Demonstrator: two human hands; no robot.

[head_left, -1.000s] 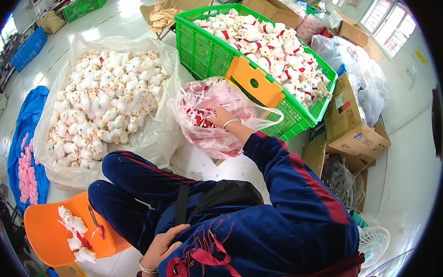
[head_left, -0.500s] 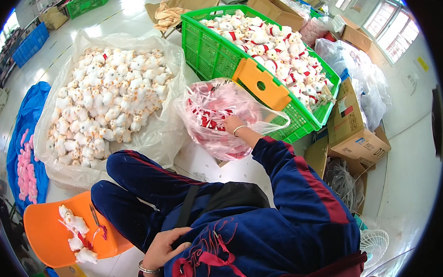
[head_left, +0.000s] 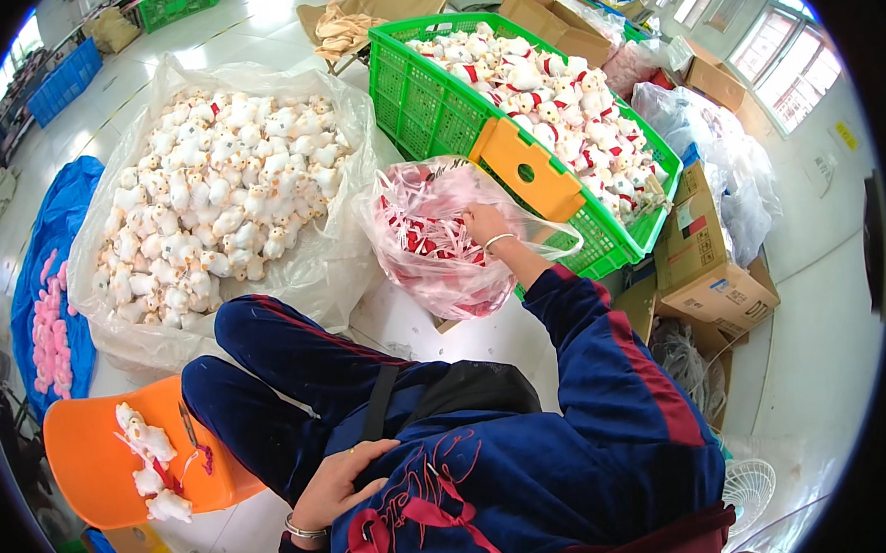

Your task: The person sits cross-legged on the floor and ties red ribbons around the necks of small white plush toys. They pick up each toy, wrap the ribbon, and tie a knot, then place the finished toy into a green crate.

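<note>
My right hand reaches into a clear pinkish plastic bag full of red and white strip-like pieces. Its fingers curl down at the right side of the pile; the fingertips are hidden, so what they hold cannot be made out. My left hand lies against my dark blue top at the waist, fingers stretched out and holding nothing. Left of the bag, a big clear sack holds a heap of small white plush toys. Behind it stands a green crate of white plush toys with red neck pieces.
At my left, an orange chair carries several white plush toys and small scissors-like snips. Beyond it, pink plush pieces lie on a blue sheet. Cardboard boxes and a white fan stand at the right.
My right hand has shifted a little right and back within the bag, from the middle of the red and white pieces to their right side. My left hand stays at my waist.
</note>
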